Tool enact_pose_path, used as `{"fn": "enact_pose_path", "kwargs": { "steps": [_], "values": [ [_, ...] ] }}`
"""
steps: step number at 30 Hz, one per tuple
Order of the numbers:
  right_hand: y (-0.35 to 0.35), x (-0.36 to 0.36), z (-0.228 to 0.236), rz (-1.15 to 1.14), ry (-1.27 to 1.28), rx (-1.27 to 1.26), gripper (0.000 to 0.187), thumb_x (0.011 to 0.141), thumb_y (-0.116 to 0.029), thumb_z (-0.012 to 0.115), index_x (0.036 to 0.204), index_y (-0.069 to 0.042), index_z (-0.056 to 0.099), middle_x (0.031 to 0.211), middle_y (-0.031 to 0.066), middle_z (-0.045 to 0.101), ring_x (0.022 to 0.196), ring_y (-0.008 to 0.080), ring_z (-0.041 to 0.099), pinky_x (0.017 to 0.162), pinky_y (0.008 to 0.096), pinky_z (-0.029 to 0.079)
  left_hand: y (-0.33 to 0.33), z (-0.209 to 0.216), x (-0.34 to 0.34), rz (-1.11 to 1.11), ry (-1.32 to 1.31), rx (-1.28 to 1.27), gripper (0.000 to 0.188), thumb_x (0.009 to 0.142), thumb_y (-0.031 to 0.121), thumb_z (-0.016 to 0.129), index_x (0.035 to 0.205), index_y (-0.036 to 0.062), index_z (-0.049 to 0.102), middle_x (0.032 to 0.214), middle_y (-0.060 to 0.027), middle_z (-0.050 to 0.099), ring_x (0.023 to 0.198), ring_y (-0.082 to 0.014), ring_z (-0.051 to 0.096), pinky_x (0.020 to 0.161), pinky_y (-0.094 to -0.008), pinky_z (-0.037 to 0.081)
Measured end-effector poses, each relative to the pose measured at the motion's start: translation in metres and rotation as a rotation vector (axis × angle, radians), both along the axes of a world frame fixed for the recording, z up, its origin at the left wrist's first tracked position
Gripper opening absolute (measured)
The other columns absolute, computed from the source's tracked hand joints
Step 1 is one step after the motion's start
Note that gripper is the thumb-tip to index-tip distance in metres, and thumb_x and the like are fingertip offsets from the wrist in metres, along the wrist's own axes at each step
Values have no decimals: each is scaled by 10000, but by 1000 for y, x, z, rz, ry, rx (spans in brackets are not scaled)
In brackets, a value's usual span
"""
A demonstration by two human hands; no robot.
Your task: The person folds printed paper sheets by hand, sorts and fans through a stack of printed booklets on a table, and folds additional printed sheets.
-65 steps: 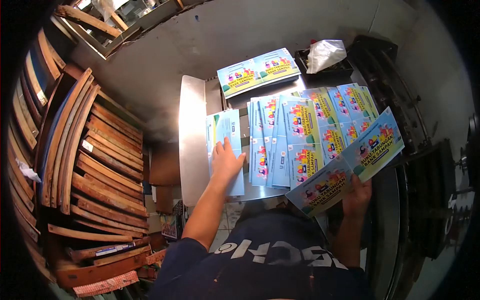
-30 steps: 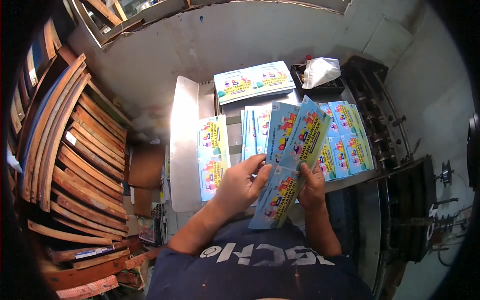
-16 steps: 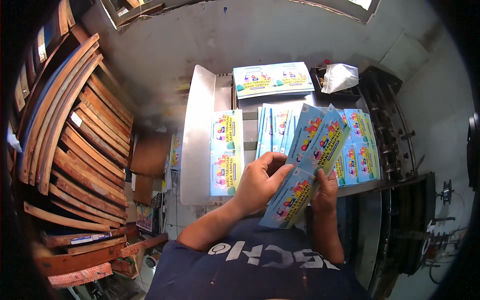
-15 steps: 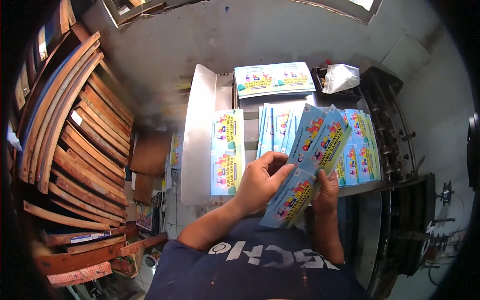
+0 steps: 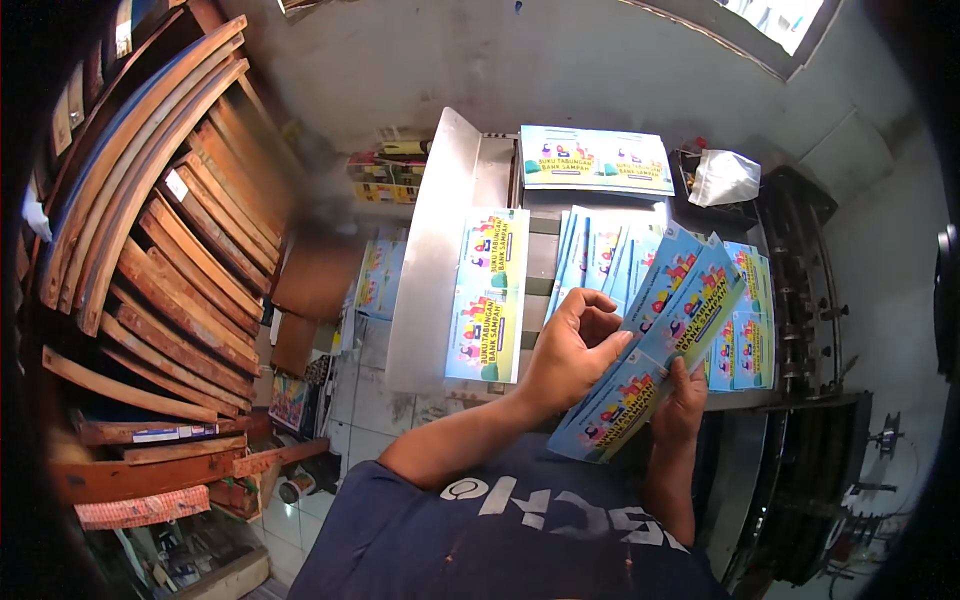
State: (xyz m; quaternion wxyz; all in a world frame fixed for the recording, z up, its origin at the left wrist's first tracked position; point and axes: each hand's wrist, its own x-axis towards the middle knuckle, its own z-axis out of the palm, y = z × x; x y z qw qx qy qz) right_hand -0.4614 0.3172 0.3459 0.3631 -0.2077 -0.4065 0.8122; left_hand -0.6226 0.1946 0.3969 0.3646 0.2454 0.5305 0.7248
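Several long printed covers (image 5: 610,415), blue and yellow with cartoon figures, are held slanted and slightly fanned before my chest. My right hand (image 5: 682,400) grips their lower right side, thumb on top. Beside their left edge is my left hand (image 5: 575,350), fingers curled in and thumb against the edge. What lies between its fingertips is hidden. Behind the held covers, a spread pile of the same covers (image 5: 585,240) lies on the metal table (image 5: 430,290). More covers (image 5: 742,345) lie to the right, partly hidden. A single column of covers (image 5: 487,295) lies to the left.
A stack of covers (image 5: 597,160) stands at the table's back, near a black box (image 5: 735,212) with a white cloth pouch (image 5: 727,177). Dark machinery (image 5: 795,290) borders the right side. Wooden-framed screens (image 5: 190,300) fill a rack at left.
The view has turned, so the scene sits further right and the rack moved within it. Both hands keep nearly the same hold, the left thumb still at the covers' edge.
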Motion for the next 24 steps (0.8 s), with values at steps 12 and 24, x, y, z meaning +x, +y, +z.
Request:
{"fn": "enact_pose_path", "kwargs": {
  "steps": [12,24],
  "values": [
    [1,-3,3,-31,-34,64,341,968,-80,555,1296,-5,502,1207,123,631,1079,226,615,951,382,485,-6,-2,-16,-198,96,-163,275,944,175,662,1110,-38,611,929,-87,694,814,-98,646,737,-244,527],
    [-1,-6,4,27,-47,33,348,966,-68,541,1302,8,487,1203,134,626,1051,220,626,926,382,508,-7,-1,1,-24,157,-78,222,920,171,682,946,-44,628,797,-98,682,709,-99,627,618,-260,507]
  ]
}}
